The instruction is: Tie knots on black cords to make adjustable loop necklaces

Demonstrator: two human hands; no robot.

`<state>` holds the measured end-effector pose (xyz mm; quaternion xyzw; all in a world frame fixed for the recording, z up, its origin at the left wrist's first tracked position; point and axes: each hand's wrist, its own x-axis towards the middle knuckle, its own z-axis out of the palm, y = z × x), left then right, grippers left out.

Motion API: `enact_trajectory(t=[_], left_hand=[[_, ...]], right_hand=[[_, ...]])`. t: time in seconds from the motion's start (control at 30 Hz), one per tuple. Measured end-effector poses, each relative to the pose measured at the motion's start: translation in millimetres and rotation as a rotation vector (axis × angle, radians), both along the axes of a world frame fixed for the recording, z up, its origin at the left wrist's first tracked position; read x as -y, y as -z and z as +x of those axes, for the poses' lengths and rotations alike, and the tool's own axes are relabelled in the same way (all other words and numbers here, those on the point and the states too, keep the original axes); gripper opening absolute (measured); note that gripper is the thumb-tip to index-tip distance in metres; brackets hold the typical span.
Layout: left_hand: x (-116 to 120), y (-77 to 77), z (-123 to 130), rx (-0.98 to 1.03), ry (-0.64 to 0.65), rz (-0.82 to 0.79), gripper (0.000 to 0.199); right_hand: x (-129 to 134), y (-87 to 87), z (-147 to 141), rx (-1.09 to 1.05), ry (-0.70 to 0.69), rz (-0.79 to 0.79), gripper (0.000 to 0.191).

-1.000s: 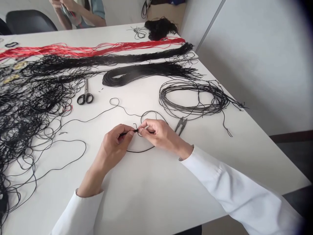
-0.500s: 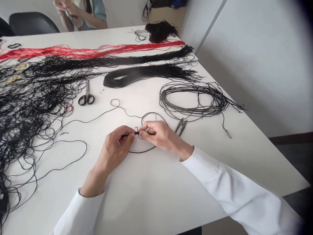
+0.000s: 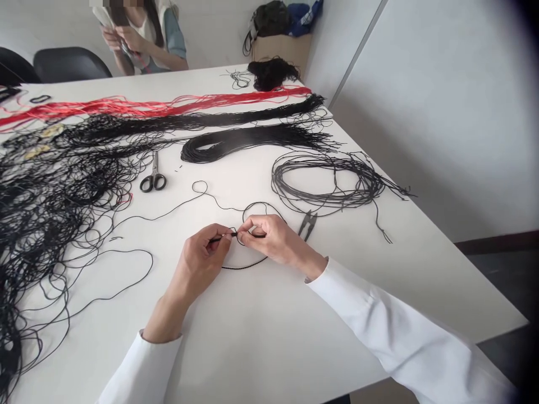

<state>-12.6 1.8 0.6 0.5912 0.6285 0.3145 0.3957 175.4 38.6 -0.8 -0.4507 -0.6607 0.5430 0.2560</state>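
My left hand (image 3: 201, 255) and my right hand (image 3: 273, 240) meet over the white table (image 3: 269, 314), fingertips almost touching. Each pinches a thin black cord (image 3: 234, 234) with a small knotted or braided part between them. Below my fingers, a length of fine braided black cord (image 3: 244, 265) curves in a shallow arc. A thinner strand (image 3: 223, 205) loops away up and left across the tabletop. Small black thread snips (image 3: 307, 225) lie just beyond my right fingers. White sleeves cover both my wrists.
A large tangle of black cords (image 3: 50, 191) spreads over the left side. Steel scissors (image 3: 153, 181), a loose black coil (image 3: 324, 182), a black bundle (image 3: 248, 140) and long red cords (image 3: 147, 108) lie farther off. A seated person (image 3: 138, 39) works beyond the table, near black chairs (image 3: 69, 64).
The whole scene has shifted down in the view, showing more beyond the table. My hands still pinch the cord in nearly the same pose. The seated person's hands have moved slightly.
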Motion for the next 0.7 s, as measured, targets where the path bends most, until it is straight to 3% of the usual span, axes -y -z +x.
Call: enact_trajectory(t=[0.2, 0.3, 0.4, 0.47, 0.57, 0.7], left_hand=[[-2, -1.5, 4, 0.053, -0.043, 0.003, 0.025], [-1, -1.6, 8, 0.119, -0.146, 0.021, 0.028], [0, -1.4, 11, 0.336, -0.299, 0.056, 0.028], [1, -1.3, 14, 0.528, -0.368, 0.05, 0.028], [2, -1.1, 18, 0.793, -0.381, 0.006, 0.028], [3, 0.5, 21, 0.935, -0.389, -0.007, 0.027]], right_hand=[[-1, 1.8, -5, 0.106, 0.057, 0.235, 0.019], [4, -2.7, -7, 0.213, 0.178, 0.534, 0.013], [14, -8.4, -13, 0.224, 0.37, 0.821, 0.013], [21, -10.2, -20, 0.232, 0.392, 0.813, 0.01], [27, -8.8, -33, 0.229, 0.261, 0.578, 0.018], [25, -4.2, -43, 0.169, 0.18, 0.38, 0.012]])
